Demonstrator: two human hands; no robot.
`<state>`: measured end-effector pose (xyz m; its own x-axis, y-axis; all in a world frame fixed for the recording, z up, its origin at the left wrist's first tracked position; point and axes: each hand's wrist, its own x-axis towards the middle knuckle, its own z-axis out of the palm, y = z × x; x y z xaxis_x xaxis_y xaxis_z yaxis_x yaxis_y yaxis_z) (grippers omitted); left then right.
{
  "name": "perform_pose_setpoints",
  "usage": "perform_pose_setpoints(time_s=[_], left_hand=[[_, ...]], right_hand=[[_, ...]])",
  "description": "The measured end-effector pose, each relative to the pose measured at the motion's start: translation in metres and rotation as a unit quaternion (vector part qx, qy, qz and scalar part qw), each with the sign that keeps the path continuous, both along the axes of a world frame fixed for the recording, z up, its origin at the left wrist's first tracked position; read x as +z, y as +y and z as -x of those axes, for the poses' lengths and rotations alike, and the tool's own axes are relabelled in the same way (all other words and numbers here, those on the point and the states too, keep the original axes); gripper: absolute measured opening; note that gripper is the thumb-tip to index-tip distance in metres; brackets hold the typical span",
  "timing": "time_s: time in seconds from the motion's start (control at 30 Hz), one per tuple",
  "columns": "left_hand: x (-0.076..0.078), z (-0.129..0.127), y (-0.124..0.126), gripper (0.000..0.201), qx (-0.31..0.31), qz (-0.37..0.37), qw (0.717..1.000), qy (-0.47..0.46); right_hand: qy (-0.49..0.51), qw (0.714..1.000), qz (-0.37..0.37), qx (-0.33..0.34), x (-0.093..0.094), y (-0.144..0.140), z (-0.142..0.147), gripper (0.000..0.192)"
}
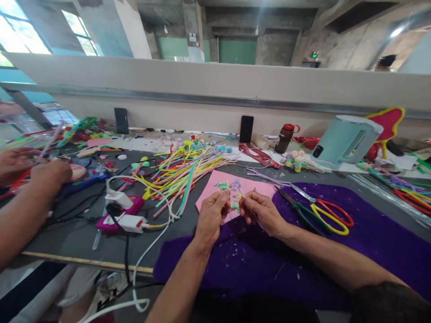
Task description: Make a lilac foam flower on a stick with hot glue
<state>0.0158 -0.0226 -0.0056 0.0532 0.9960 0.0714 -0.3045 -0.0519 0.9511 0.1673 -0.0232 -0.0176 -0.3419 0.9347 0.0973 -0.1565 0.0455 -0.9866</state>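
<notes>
Centre frame, left hand [211, 214] and right hand [261, 211] both pinch a small pastel pipe-cleaner flower piece [235, 202] over the pink sheet [215, 190] — a few blossoms formed, stem unfinished — scissors [323, 213] idle at right

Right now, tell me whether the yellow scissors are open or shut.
Shut: the yellow scissors lie flat on the purple cloth, blades together, handles side by side.
</notes>
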Motion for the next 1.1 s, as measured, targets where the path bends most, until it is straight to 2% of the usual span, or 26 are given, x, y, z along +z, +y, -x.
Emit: perform_pose_setpoints(time_s=[0.1, 0.2, 0.33, 0.6, 0.67, 0.73, 0.8, 0.97, 1.1], left_hand=[[-0.0003, 0.0011, 0.0004, 0.041, 0.022, -0.017, 1.0, -0.005], [-0.001, 0.0013, 0.0018, 0.031, 0.035, -0.007, 0.999, 0.01], [-0.0019, 0.0018, 0.0033, 0.023, 0.012, -0.003, 0.999, 0.03], [-0.0041, 0.0018, 0.0038, 0.012, 0.029, 0.008, 1.0, -0.006], [-0.0026, 0.0026, 0.0038, 0.03, 0.018, 0.004, 0.999, -0.047], [0.0003, 0.0047, 0.0037, 0.051, -0.015, -0.005, 0.996, -0.092], [0.003, 0.0074, 0.0033, 0.064, -0.05, -0.024, 0.991, -0.121], [0.0038, 0.0103, 0.0017, 0.072, -0.083, -0.091, 0.987, -0.099], [0.0013, 0.0082, 0.0007, 0.07, -0.082, -0.103, 0.987, -0.089]], right_hand=[[0.007, 1.0, 0.003, 0.004, -0.0016, 0.0, 0.0002, 0.026], [0.011, 1.0, 0.005, 0.001, -0.0035, 0.0008, -0.0001, 0.026], [0.006, 1.0, 0.001, 0.001, -0.0042, 0.0014, -0.0006, 0.025], [-0.004, 1.0, -0.014, 0.005, -0.0035, -0.0007, -0.0007, 0.024], [-0.006, 1.0, -0.023, 0.0, -0.0031, -0.0013, -0.0006, 0.022], [-0.017, 0.999, -0.034, -0.01, -0.0027, -0.0016, -0.0007, 0.021], [-0.028, 0.999, -0.041, -0.019, -0.0025, -0.0015, -0.0009, 0.02], [-0.033, 0.998, -0.054, -0.019, -0.0039, 0.0008, -0.0022, 0.02], [-0.042, 0.997, -0.058, -0.016, -0.0055, 0.0023, -0.0028, 0.019]])
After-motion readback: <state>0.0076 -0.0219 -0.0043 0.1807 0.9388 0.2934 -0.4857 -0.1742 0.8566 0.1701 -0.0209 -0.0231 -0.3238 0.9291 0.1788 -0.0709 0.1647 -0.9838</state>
